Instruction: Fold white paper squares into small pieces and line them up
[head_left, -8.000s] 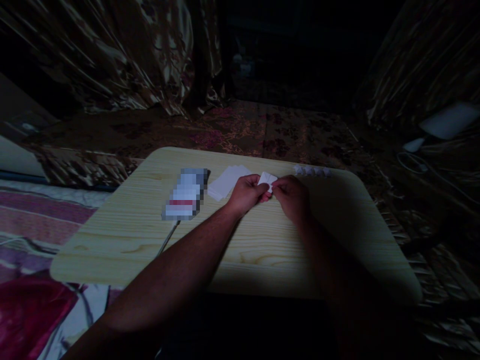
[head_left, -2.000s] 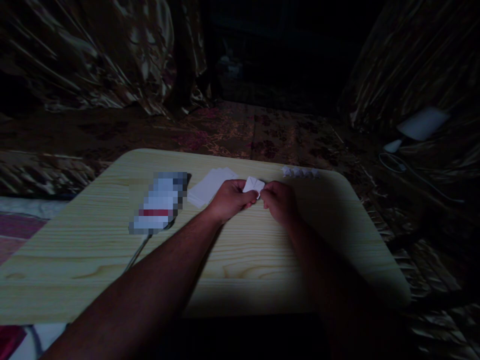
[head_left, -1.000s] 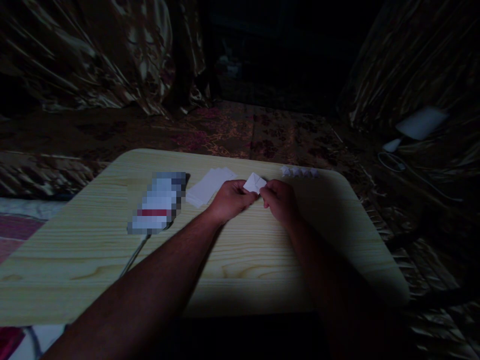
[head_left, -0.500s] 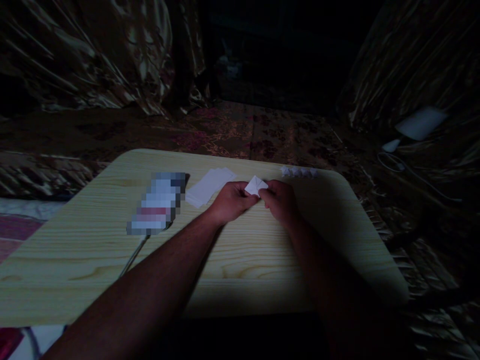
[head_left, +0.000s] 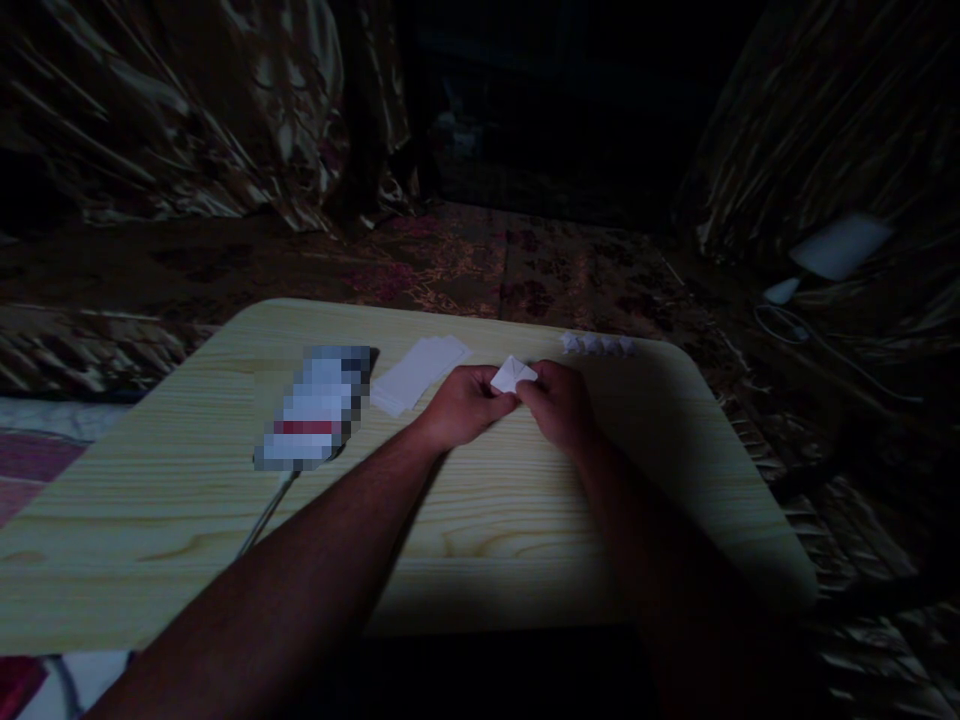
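Observation:
A small folded piece of white paper (head_left: 513,375) is pinched between both hands above a pale wooden table (head_left: 225,480). My left hand (head_left: 466,403) grips its left side with closed fingers. My right hand (head_left: 561,402) grips its right side, fingers closed too. Just left of my hands lies a fanned stack of white paper sheets (head_left: 415,371). A row of several small folded white paper pieces (head_left: 598,344) sits near the table's far edge, right of my hands.
A blurred-out flat object (head_left: 315,408) lies on the table's left part, with a thin cable (head_left: 264,517) running from it toward the near edge. Dark patterned fabric surrounds the table. A pale flat thing (head_left: 844,244) and a cord lie at the far right.
The folded paper has turned slightly in my fingers and sits a little lower. Both hands stay in the same spot. Since eight seconds ago the view has shifted, not the objects.

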